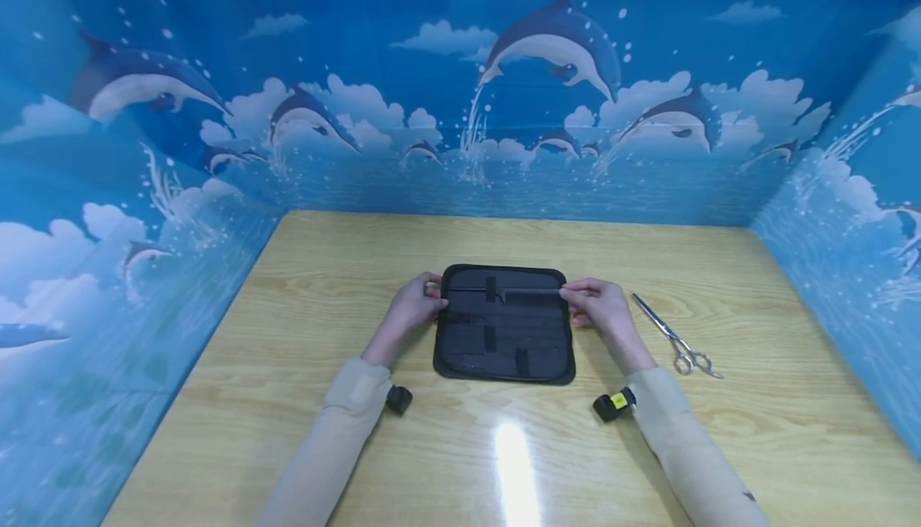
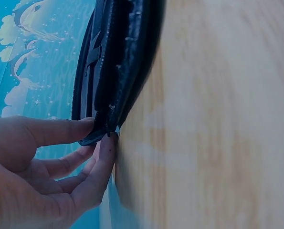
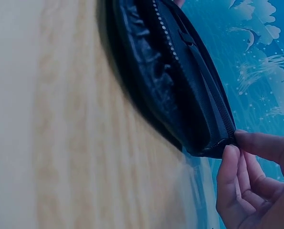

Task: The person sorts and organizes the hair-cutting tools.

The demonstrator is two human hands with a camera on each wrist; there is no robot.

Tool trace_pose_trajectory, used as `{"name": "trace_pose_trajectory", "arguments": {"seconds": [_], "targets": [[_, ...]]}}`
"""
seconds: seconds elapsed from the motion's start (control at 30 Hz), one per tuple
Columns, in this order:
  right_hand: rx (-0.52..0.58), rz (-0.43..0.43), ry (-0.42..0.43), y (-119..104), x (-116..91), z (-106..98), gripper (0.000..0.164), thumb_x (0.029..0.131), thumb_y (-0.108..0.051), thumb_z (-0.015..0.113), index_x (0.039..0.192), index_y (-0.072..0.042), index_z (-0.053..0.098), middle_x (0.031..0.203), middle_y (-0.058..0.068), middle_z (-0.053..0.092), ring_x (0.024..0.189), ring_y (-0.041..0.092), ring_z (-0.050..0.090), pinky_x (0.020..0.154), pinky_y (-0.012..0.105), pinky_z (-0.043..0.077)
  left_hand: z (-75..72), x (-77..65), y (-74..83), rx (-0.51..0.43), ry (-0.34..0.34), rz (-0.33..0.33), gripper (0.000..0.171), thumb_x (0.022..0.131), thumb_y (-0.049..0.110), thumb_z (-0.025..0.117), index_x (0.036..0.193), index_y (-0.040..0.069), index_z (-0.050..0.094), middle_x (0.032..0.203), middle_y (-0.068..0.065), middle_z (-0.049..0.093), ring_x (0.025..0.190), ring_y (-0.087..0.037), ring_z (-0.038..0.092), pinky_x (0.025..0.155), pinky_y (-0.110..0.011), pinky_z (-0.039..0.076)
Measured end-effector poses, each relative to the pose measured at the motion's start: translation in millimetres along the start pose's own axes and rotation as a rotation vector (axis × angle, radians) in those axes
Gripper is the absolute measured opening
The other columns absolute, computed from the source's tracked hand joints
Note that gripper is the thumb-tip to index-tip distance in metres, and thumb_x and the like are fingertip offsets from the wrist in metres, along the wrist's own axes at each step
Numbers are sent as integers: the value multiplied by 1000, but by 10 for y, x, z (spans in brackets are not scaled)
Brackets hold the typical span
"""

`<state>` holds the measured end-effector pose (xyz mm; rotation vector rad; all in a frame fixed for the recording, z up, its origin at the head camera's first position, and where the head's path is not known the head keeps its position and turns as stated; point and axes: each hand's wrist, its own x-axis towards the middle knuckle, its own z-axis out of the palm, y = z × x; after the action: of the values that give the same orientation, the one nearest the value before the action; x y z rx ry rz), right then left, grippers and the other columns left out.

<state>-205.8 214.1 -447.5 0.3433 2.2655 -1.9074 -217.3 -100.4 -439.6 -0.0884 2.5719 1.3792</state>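
A black zip case (image 1: 504,359) lies on the table with its inside facing up. A black tail comb (image 1: 532,293) lies across its upper part, its thin tail toward the left, under an elastic loop (image 1: 491,289). My left hand (image 1: 417,301) pinches the case's left edge between thumb and fingers, also seen in the left wrist view, close to the zip. At the opposite edge, my right hand (image 1: 597,303) pinches the case beside the comb's toothed end. In the right wrist view, the thumb and fingertips of that hand meet at the case's border.
Silver scissors (image 1: 679,339) lie on the wooden table (image 1: 324,431) to the right of my right hand. More loops show lower on the case. A blue dolphin-print curtain (image 1: 403,175) rises behind the table and along both sides.
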Motion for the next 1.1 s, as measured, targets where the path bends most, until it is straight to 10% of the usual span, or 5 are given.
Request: {"name": "trace_pose_trajectory", "arguments": {"seconds": [1.1], "targets": [[-172, -72, 9, -7, -20, 64, 53, 84, 14, 71, 134, 7, 55, 106, 15, 63, 73, 3, 61, 64, 22, 57, -2, -7, -24, -45, -8, -4, 45, 94, -2, 67, 138, 2, 57, 109, -17, 66, 91, -26, 68, 76, -32, 60]]}}
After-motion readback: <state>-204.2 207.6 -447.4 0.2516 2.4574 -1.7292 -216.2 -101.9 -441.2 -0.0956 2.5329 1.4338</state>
